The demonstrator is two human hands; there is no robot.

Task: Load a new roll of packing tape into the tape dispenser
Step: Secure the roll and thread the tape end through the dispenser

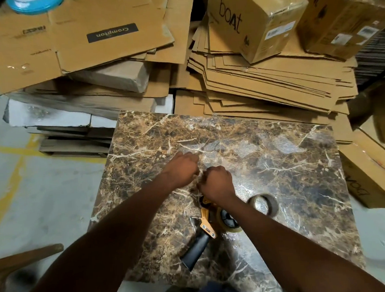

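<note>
Both hands curled just above the dispenser front – left hand, right hand; what they pinch is unclear; tape sits in dispenser on marble surface; core beside it.

The right hand hides the tape dispenser front; both hands' fingers curl from view.
</note>
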